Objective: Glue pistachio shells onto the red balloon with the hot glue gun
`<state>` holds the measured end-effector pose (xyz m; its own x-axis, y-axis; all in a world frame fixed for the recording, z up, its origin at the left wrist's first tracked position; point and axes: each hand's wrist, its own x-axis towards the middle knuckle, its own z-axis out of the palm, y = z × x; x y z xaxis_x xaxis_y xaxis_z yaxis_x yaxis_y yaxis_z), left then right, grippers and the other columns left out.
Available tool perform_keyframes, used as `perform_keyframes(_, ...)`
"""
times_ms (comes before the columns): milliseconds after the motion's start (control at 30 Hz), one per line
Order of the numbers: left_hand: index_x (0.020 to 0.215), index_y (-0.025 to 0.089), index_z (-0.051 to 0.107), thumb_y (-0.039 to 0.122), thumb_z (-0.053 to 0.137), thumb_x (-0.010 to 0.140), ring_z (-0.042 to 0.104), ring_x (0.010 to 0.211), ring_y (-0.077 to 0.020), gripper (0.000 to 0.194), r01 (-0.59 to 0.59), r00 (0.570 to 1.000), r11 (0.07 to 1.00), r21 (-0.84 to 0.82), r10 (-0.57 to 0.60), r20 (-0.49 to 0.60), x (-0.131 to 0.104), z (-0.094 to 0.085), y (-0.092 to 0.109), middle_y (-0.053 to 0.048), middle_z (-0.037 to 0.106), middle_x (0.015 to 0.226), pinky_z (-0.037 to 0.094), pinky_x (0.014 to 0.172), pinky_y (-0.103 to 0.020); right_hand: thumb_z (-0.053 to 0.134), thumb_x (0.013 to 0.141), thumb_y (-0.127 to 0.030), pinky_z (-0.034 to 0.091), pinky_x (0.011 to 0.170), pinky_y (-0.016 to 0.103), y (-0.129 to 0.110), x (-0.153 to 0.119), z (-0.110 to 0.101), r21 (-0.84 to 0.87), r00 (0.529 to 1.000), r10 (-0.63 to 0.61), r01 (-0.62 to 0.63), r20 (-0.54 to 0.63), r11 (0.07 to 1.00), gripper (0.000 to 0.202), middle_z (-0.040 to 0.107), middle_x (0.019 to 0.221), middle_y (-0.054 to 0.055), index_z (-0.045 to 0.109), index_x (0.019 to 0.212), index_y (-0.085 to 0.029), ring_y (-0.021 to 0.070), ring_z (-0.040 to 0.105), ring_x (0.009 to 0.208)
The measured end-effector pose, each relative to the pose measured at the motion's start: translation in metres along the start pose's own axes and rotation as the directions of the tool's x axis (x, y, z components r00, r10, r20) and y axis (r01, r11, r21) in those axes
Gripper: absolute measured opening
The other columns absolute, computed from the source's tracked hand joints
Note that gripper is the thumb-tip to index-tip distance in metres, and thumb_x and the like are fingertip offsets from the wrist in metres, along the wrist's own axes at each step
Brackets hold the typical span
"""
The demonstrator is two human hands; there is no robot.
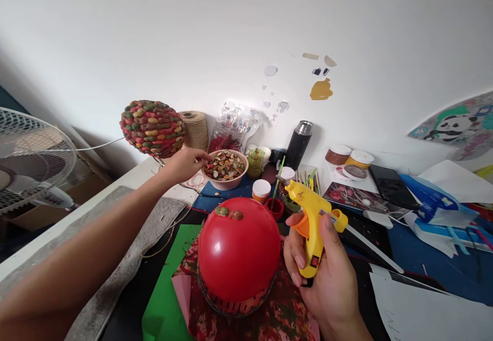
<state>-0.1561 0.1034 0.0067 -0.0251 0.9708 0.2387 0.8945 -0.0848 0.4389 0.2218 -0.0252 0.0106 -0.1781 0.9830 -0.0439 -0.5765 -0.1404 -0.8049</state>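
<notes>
My right hand [327,279] is wrapped round the handle of a yellow hot glue gun [314,207], whose nozzle points up and left. A glue stick sticks out of its back. My left hand [188,165] is at the left rim of a pinkish bowl [227,183], fingers bent together. What its fingertips hold, if anything, cannot be made out. Painted nut shells [227,166] in several colours fill the bowl. A red balloon [241,248] rests in a slotted basket [236,306] between my arms. Two shells, one green [222,211] and one reddish brown [236,215], sit on its top.
A shell-covered ball [153,128] stands behind my left hand near a twine spool [193,133]. Paint jars [261,189], a black flask [298,145] and brushes line the wall. A fan [34,161] is far left. Papers [431,305] lie at right.
</notes>
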Motion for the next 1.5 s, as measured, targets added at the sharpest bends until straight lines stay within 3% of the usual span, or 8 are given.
perform_keyframes(200, 0.101, 0.027, 0.093, 0.03, 0.073, 0.087, 0.08, 0.111, -0.0362, 0.024, -0.017, 0.998, 0.981, 0.193, 0.005, 0.058, 0.003, 0.016, 0.008, -0.01, 0.09, 0.108, 0.06, 0.099, -0.04, 0.084, 0.093, -0.078, 0.032, 0.037, 0.017, -0.002, -0.001, 0.001, 0.001, 0.999, 0.036, -0.036, 0.019, 0.999, 0.06, 0.054, 0.049, -0.005, 0.083, 0.093, -0.017, 0.0082, 0.046, 0.033)
perform_keyframes(400, 0.116, 0.029, 0.092, 0.029, 0.067, 0.093, 0.083, 0.109, -0.0319, 0.034, -0.058, 0.994, 0.983, 0.173, 0.04, 0.102, 0.012, 0.031, 0.028, -0.007, 0.091, 0.118, 0.062, 0.096, -0.035, 0.078, 0.097, -0.079, 0.031, 0.038, 0.018, 0.002, -0.001, -0.003, -0.011, 0.999, 0.043, -0.043, 0.018, 0.999, 0.062, 0.053, 0.05, -0.006, 0.082, 0.096, -0.017, 0.0083, 0.047, 0.033)
perform_keyframes(600, 0.132, 0.026, 0.087, 0.035, 0.057, 0.102, 0.084, 0.11, -0.0278, 0.043, -0.024, 0.999, 0.992, 0.12, 0.018, 0.051, 0.014, 0.014, 0.022, -0.005, 0.09, 0.125, 0.063, 0.093, -0.031, 0.074, 0.102, -0.076, 0.027, 0.038, 0.019, 0.007, -0.002, -0.007, 0.003, 1.0, 0.011, -0.011, -0.01, 1.0, 0.06, 0.052, 0.05, -0.006, 0.08, 0.097, -0.017, 0.0079, 0.044, 0.033)
perform_keyframes(733, 0.125, 0.025, 0.089, 0.033, 0.06, 0.099, 0.084, 0.108, -0.0297, 0.04, -0.002, 0.999, 0.983, 0.181, -0.007, 0.048, 0.016, 0.005, 0.01, -0.008, 0.091, 0.123, 0.062, 0.093, -0.033, 0.074, 0.101, -0.077, 0.028, 0.039, 0.019, 0.008, -0.003, -0.007, 0.005, 1.0, 0.026, -0.026, 0.006, 1.0, 0.06, 0.054, 0.051, -0.006, 0.08, 0.098, -0.017, 0.0079, 0.045, 0.034)
perform_keyframes(933, 0.111, 0.027, 0.092, 0.027, 0.064, 0.094, 0.08, 0.115, -0.035, 0.033, -0.066, 0.991, 0.946, 0.319, 0.025, 0.129, 0.017, 0.016, 0.007, -0.011, 0.09, 0.118, 0.06, 0.101, -0.041, 0.074, 0.101, -0.077, 0.028, 0.039, 0.019, 0.008, -0.002, -0.006, -0.011, 0.999, 0.033, -0.033, 0.004, 0.999, 0.061, 0.054, 0.051, -0.006, 0.08, 0.1, -0.016, 0.0083, 0.045, 0.034)
perform_keyframes(1067, 0.114, 0.022, 0.088, 0.026, 0.069, 0.102, 0.075, 0.127, -0.0347, 0.022, -0.127, 0.976, 0.918, 0.376, 0.049, 0.21, 0.02, 0.026, 0.01, -0.013, 0.086, 0.119, 0.057, 0.114, -0.049, 0.075, 0.1, -0.078, 0.028, 0.039, 0.02, 0.009, -0.002, -0.004, -0.024, 1.0, 0.029, -0.029, -0.004, 0.999, 0.062, 0.053, 0.051, -0.006, 0.08, 0.098, -0.016, 0.008, 0.044, 0.033)
perform_keyframes(1300, 0.137, 0.02, 0.074, 0.04, 0.077, 0.11, 0.076, 0.12, -0.0294, 0.034, -0.111, 0.957, 0.907, 0.405, -0.013, 0.291, 0.032, 0.029, 0.01, -0.012, 0.075, 0.14, 0.067, 0.102, -0.052, 0.072, 0.101, -0.08, 0.029, 0.039, 0.021, 0.01, -0.003, -0.007, -0.072, 0.999, 0.04, -0.038, 0.023, 0.997, 0.065, 0.053, 0.053, -0.006, 0.08, 0.101, -0.016, 0.0082, 0.042, 0.034)
perform_keyframes(1500, 0.119, 0.02, 0.079, 0.041, 0.076, 0.109, 0.078, 0.107, -0.0258, 0.023, -0.091, 0.956, 0.929, 0.359, -0.02, 0.293, 0.032, 0.018, 0.012, -0.009, 0.08, 0.122, 0.066, 0.096, -0.045, 0.072, 0.101, -0.08, 0.028, 0.039, 0.02, 0.01, -0.003, -0.007, -0.074, 0.999, 0.037, -0.035, 0.018, 0.997, 0.064, 0.052, 0.053, -0.007, 0.079, 0.101, -0.016, 0.0077, 0.041, 0.035)
